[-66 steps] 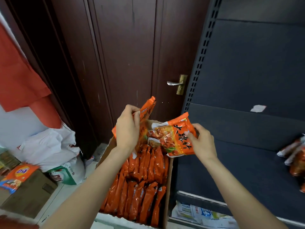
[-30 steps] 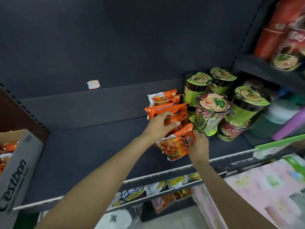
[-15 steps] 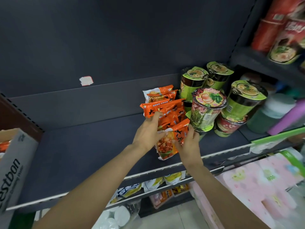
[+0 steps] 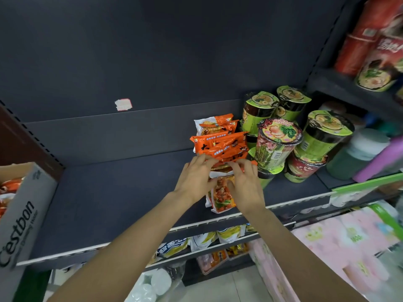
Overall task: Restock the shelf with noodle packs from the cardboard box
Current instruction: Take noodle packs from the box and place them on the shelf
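Observation:
A row of orange noodle packs [image 4: 220, 142] stands on the dark grey shelf [image 4: 109, 192], left of the cup noodles. The front noodle pack [image 4: 221, 198] stands upright near the shelf's front edge, leaning on the row. My left hand [image 4: 194, 177] lies at the pack's left, its fingers stretched out onto the top of the packs. My right hand [image 4: 246, 184] is at the pack's right, with its fingers curled over the top edge. The cardboard box [image 4: 21, 214] with more orange packs sits at the far left.
Green and pink cup noodles [image 4: 277, 144] stand close on the right of the packs. Red tubs [image 4: 370, 40] fill an upper right shelf. Lower shelves hold packets [image 4: 218, 236], and pink tissue packs [image 4: 338, 247] lie at the bottom right. The shelf's left half is bare.
Both hands brought packs from the box over to the shelf. Since half a second ago the front pack has been pushed upright against the row, and both hands have closed in on its top.

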A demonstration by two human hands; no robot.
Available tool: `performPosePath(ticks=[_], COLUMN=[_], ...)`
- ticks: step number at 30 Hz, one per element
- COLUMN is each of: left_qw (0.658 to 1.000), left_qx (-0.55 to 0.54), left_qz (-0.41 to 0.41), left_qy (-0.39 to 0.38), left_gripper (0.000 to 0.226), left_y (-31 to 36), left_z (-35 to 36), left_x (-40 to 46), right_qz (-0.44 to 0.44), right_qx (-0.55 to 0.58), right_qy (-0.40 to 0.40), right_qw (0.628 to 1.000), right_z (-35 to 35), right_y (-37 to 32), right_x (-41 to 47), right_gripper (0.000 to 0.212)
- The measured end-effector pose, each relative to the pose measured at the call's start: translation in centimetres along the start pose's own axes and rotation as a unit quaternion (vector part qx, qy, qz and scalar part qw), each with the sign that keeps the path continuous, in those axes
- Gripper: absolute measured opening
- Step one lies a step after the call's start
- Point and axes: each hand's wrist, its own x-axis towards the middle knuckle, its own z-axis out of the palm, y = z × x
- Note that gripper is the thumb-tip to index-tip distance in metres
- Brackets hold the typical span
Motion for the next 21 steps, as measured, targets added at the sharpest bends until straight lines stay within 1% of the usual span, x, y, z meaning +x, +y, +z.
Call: performPosePath(ticks=[2,4,7,10,16,19,21], left_qw=[1.000,0.999,0.994,0.982,0.951,0.931,0.921], left_qx=[-0.005,0.001,0.009,0.013,0.045,0.042,0.034], left_qz=[-0.001,-0.013,-0.040,-0.092,-0.215,-0.286,-0.315], left_qy=[0.028,0.052,0.102,0.165,0.218,0.222,0.227], left_gripper=[0.047,0.039,0.032,0.027,0.025,0.020,0.016], left_y=[-0.4,-1.1,-3.0,-6.1,-15.1,-20.7,-24.4], left_z=[-1.0,-2.3,-4.9,-8.3,-15.2,-18.1,-19.7], left_x=[-1.0,-2.3,-4.8,-8.8,-18.9,-23.8,-26.9], right_qz=[-0.010,-0.020,-0.049,-0.107,-0.189,-0.227,-0.241], right_qx=[0.036,0.077,0.121,0.140,0.196,0.201,0.205], right_qy=[0.012,0.006,-0.032,-0.076,-0.151,-0.183,-0.200], right_qw=[0.999,0.997,0.991,0.981,0.950,0.936,0.927], right_z=[-0.4,-0.7,-0.6,0.4,3.6,5.9,7.6], right_y=[-1.3,-3.1,-6.7,-11.9,-25.0,-31.9,-36.4], right_x=[0.0,0.1,0.5,0.5,-0.3,-1.2,-1.9], right_gripper=[0.042,0.037,0.028,0.022,0.020,0.020,0.020])
